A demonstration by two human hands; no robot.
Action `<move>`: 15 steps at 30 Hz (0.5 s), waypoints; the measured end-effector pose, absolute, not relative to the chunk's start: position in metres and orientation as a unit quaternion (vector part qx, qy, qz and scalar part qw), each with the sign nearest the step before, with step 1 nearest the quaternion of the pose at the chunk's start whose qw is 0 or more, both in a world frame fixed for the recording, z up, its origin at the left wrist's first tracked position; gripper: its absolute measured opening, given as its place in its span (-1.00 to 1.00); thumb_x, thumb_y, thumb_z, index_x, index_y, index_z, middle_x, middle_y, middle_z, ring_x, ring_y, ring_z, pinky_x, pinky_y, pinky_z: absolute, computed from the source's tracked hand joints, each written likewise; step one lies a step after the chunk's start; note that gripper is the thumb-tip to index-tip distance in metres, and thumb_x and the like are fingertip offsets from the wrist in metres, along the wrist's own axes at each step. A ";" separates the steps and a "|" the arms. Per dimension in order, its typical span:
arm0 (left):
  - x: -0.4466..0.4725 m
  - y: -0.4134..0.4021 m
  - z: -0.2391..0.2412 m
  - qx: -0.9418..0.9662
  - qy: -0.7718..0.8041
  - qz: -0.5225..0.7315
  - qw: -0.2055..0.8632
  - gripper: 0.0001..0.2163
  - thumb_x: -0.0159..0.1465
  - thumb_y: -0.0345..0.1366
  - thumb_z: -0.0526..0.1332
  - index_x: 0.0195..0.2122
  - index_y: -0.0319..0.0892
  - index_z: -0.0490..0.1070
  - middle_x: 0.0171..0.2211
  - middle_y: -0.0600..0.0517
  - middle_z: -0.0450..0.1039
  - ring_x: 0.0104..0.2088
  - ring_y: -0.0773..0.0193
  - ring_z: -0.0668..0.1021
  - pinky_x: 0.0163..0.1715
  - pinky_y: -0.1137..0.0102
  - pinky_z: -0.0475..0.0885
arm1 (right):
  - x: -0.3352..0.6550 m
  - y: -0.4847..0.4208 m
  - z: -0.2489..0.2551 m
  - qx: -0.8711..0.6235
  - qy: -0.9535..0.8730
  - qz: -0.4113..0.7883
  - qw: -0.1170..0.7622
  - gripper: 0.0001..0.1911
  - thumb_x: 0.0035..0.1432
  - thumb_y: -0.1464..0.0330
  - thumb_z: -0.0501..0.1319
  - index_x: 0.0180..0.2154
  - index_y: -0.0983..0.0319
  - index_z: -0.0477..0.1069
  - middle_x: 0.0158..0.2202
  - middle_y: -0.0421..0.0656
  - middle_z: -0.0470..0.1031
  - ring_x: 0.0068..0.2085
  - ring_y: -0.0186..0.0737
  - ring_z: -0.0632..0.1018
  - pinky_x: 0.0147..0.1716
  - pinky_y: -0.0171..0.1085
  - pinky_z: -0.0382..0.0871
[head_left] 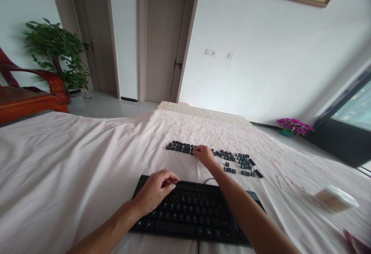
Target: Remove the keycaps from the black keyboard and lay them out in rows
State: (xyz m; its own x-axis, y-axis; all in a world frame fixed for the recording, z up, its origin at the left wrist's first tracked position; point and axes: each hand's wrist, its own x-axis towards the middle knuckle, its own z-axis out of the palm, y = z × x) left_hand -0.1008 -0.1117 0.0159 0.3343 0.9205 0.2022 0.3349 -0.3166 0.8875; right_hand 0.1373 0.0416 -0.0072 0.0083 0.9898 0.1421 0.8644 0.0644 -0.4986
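A black keyboard (pixel 185 217) lies in front of me, with keycaps on many of its keys. My left hand (pixel 159 188) rests over its upper left part, thumb and fingers curled together near the top edge. Whatever those fingers hold, if anything, is hidden. Beyond the keyboard, my right hand (pixel 204 155) reaches in among loose black keycaps (pixel 181 147) on the cloth, its fingers pinched. A thin pale stick, seemingly a cotton swab (pixel 195 142), pokes up from the pinch. More loose keycaps (pixel 245 161) lie in groups to the right.
A clear box of cotton swabs (pixel 334 198) sits at the right, with a loose swab (pixel 278 181) near it. A creased pale floral cloth (pixel 95 161) covers the surface. A wooden chair (pixel 31 87) and a leafy plant (pixel 58 49) stand at the left.
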 end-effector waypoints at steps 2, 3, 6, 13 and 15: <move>-0.101 -0.112 0.016 0.720 0.437 0.376 0.387 -0.82 0.14 -0.42 0.14 -0.26 -0.14 0.47 -0.28 0.05 0.52 -0.31 0.28 0.52 -0.23 0.44 0.39 | 0.136 0.041 -0.007 -0.672 -0.689 0.134 0.238 -0.85 -0.02 0.34 0.21 -0.41 0.21 0.55 -0.43 -0.17 0.53 -0.36 -0.24 0.49 -0.43 -0.36 0.16; -0.101 -0.112 0.016 0.720 0.437 0.376 0.385 -0.82 0.14 -0.42 0.14 -0.26 -0.14 0.47 -0.28 0.05 0.51 -0.30 0.29 0.52 -0.23 0.44 0.39 | 0.135 0.041 -0.007 -0.672 -0.687 0.135 0.241 -0.85 -0.02 0.35 0.21 -0.41 0.21 0.55 -0.43 -0.17 0.53 -0.36 -0.24 0.49 -0.43 -0.36 0.17; -0.101 -0.112 0.015 0.723 0.438 0.375 0.382 -0.82 0.15 -0.42 0.14 -0.26 -0.13 0.47 -0.28 0.06 0.51 -0.30 0.29 0.52 -0.23 0.45 0.39 | 0.134 0.039 -0.005 -0.669 -0.685 0.138 0.253 -0.86 -0.02 0.35 0.21 -0.41 0.22 0.55 -0.44 -0.16 0.54 -0.35 -0.24 0.49 -0.41 -0.37 0.18; -0.101 -0.112 0.015 0.726 0.437 0.374 0.377 -0.83 0.16 -0.41 0.13 -0.26 -0.14 0.47 -0.28 0.06 0.51 -0.30 0.30 0.52 -0.22 0.45 0.39 | 0.129 0.022 0.017 -0.642 -0.689 0.158 0.295 -0.62 0.20 0.18 0.04 -0.43 0.29 0.48 -0.49 -0.12 0.50 -0.45 -0.26 0.46 -0.41 -0.33 0.22; -0.101 -0.112 0.016 0.725 0.437 0.374 0.378 -0.82 0.16 -0.41 0.14 -0.25 -0.15 0.47 -0.27 0.05 0.51 -0.29 0.30 0.52 -0.21 0.44 0.39 | 0.126 0.011 0.028 -0.618 -0.703 0.180 0.304 -0.48 0.29 0.16 -0.12 -0.45 0.28 0.46 -0.45 -0.12 0.51 -0.46 -0.29 0.46 -0.38 -0.34 0.26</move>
